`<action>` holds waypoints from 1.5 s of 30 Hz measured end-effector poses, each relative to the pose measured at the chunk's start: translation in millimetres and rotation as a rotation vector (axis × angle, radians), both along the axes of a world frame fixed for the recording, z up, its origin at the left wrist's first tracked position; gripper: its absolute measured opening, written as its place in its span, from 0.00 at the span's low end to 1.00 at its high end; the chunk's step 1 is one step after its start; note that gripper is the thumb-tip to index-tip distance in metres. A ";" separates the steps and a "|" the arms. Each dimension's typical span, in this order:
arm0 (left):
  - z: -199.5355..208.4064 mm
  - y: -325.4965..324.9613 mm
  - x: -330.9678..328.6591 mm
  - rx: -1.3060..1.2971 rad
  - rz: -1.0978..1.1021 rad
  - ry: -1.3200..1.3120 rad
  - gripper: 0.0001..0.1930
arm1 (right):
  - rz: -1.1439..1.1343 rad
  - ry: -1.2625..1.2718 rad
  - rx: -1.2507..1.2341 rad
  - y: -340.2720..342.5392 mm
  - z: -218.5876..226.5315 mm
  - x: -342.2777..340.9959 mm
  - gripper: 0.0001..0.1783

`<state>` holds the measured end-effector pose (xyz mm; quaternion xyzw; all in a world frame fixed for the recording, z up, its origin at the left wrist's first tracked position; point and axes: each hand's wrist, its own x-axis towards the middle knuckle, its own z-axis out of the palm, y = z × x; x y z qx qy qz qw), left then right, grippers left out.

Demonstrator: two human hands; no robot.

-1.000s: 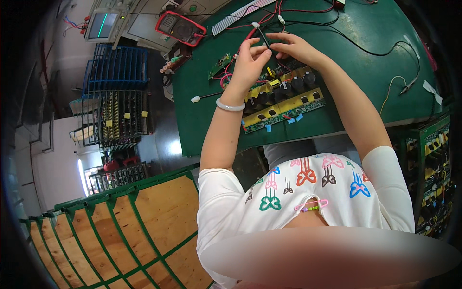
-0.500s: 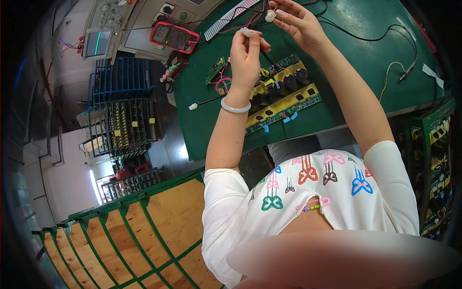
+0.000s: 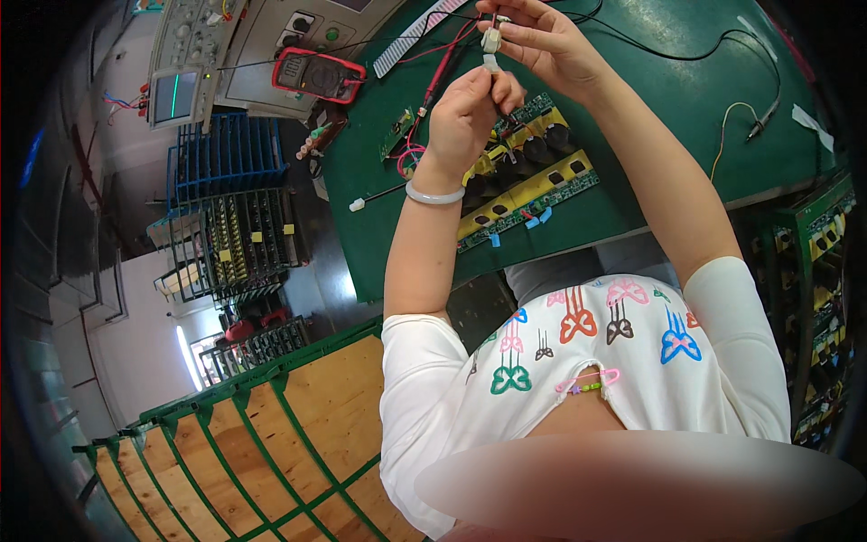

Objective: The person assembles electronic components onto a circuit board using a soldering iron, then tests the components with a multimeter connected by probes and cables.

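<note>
At far left, the red meter's (image 3: 318,74) display digits are too blurred to read. The left hand's (image 3: 465,116) fingers close on a white connector (image 3: 490,62), partly covering it. Nearer, that hand hides part of the yellow-and-black circuit board (image 3: 526,193) on the green surface (image 3: 709,99). Rightmost, the right hand's (image 3: 562,54) fingers pinch a second blocky white connector (image 3: 491,41); whether both touch is unclear.

Long green-and-yellow circuit board (image 3: 529,192) on flat green tabletop (image 3: 668,144), small green rectangular circuit board (image 3: 397,133) to its left, boxy red-and-black multimeter (image 3: 318,75) farther left (and farther back)
</note>
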<state>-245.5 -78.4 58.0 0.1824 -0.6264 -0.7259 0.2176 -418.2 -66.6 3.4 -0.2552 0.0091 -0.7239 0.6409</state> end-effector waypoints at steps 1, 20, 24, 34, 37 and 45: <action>-1.4 -1.8 1.2 0.021 -0.006 0.021 0.17 | 0.022 0.028 0.000 0.5 -0.2 0.1 0.23; -2.1 -9.2 6.9 0.057 -0.025 0.054 0.16 | 0.013 0.073 -0.005 2.8 3.2 4.3 0.21; -1.2 -9.1 7.8 0.064 -0.025 0.051 0.16 | 0.037 0.076 -0.060 -0.7 -1.0 5.8 0.21; -5.7 -7.1 7.9 0.040 0.055 0.036 0.15 | -0.003 0.113 0.013 2.1 -2.1 10.7 0.22; -2.8 -3.9 6.3 0.017 0.064 0.039 0.15 | 0.032 0.102 -0.006 -1.8 -7.1 13.7 0.23; -2.2 -3.8 4.3 -0.006 0.094 0.028 0.14 | 0.010 0.150 0.062 6.7 4.4 13.3 0.21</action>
